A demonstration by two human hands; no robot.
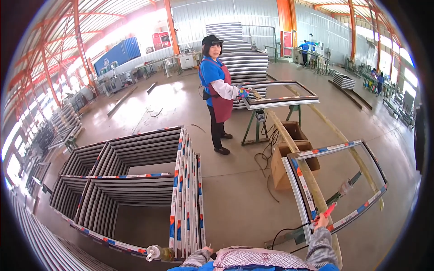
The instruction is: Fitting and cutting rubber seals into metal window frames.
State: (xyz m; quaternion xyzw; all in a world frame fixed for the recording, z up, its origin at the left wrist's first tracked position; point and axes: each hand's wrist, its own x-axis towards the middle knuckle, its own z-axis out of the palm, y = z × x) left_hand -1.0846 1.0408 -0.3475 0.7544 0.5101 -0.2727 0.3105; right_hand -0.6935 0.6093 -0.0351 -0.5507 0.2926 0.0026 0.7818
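My right hand (321, 221) is closed around a slim red tool (331, 209), whose exact kind I cannot make out. A black cord runs up to that hand from the lower left. Hand and tool are over the near side of a rectangular window frame (299, 180) with blue, red and white tape, lying across wooden beams (312, 185). My left hand (208, 249) shows only in small part at the lower edge, beside a tall stack of window frames (179, 198); its fingers are mostly hidden.
A co-worker (217, 90) in a maroon apron stands ahead at another frame (285, 100) on green trestles. Cardboard boxes (281, 167) and loose cables (266, 158) lie beneath the beams. A clear bottle (159, 253) stands at the near stack's corner. More frames (239, 67) are piled behind.
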